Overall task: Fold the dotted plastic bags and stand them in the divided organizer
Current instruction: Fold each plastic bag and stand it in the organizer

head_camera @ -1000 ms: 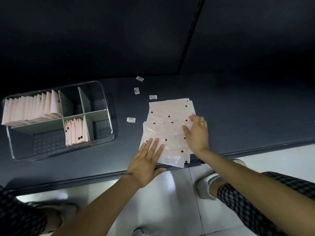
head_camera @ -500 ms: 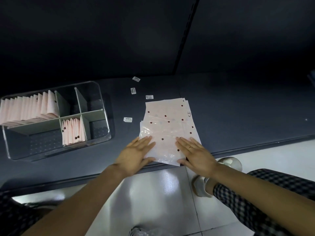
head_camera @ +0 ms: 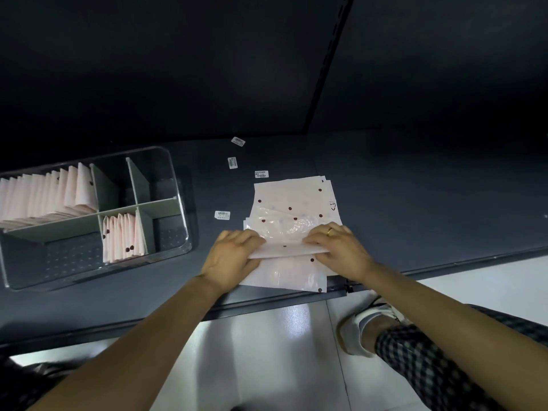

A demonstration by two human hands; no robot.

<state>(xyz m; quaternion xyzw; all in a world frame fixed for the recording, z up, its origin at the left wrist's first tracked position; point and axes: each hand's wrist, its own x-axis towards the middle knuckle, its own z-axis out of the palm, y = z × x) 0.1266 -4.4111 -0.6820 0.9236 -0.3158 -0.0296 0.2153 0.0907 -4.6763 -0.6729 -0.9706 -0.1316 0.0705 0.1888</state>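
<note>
A: Though far from finished, decent start. Clear divided organizer [head_camera: 89, 215] at left on the dark table [head_camera: 415, 203]: long row of folded bags [head_camera: 44, 197] standing in the back-left compartment, approx. a dozen, can't count exactly. Smaller batch of folded bags [head_camera: 123, 235] upright in the front-middle compartment. Other compartments: nothing seen in them.

B: And mid-frame?

A: Four small barcode labels [head_camera: 222, 215] loose btwn organizer and stack. Then the stack of flat dotted plastic bags [head_camera: 292, 203] near the table's front edge, several sheets thick, no exact count possible. Top bag [head_camera: 289, 249] mid-fold, near edge brought up and over toward the far side.

B: Hands?

A: Left hand [head_camera: 234, 256] on the fold's left end, fingers curled over the edge, thumb under, pinching it. Right hand [head_camera: 338, 247] on the right end, fingers bent and close together, gripping likewise; ring visible.

B: Left to do?

A: Prob. most of it: finish this fold, stand it in the organizer, repeat for the rest of the stack.
</note>
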